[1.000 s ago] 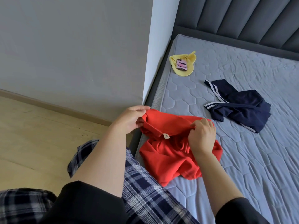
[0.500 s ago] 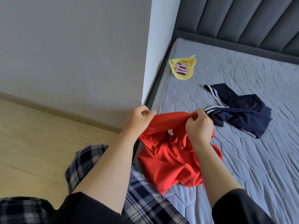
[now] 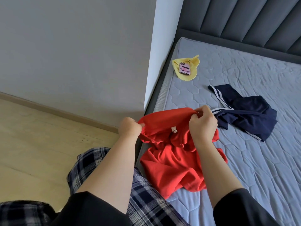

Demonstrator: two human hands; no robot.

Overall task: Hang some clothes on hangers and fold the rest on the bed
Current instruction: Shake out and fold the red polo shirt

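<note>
Right now both my hands are up over the edge of the bed (image 3: 254, 168) nearest me, each pinching the red garment (image 3: 169, 167). My left hand (image 3: 130, 129) has fingers and thumb curled round one end of the garment's raised upper edge, right above the bed's edge. My right hand (image 3: 202, 126) grips the other end, fingertips bunching the cloth at the top. Between the two hands that edge is pulled into a shallow arc, lifted off the mattress. A small white label (image 3: 174, 129) shows inside, below the arc. The lower part of the red garment hangs crumpled and lies on the mattress along the near edge, touching my plaid trousers (image 3: 146, 203).

Just beyond my right hand, further in from the edge, a navy garment (image 3: 249, 116) with white stripes lies in a loose heap; from here I cannot tell whether it touches the red one. Well apart from both, toward the corner by the padded headboard (image 3: 244, 18), a yellow cloth (image 3: 193, 62) lies flat with a pink phone (image 3: 184, 68) on top of it. A grey wall (image 3: 73, 54) ends at a white corner beside the bed, with pale wooden floor (image 3: 32, 144) at its foot. Black sleeves cover my upper arms.
</note>
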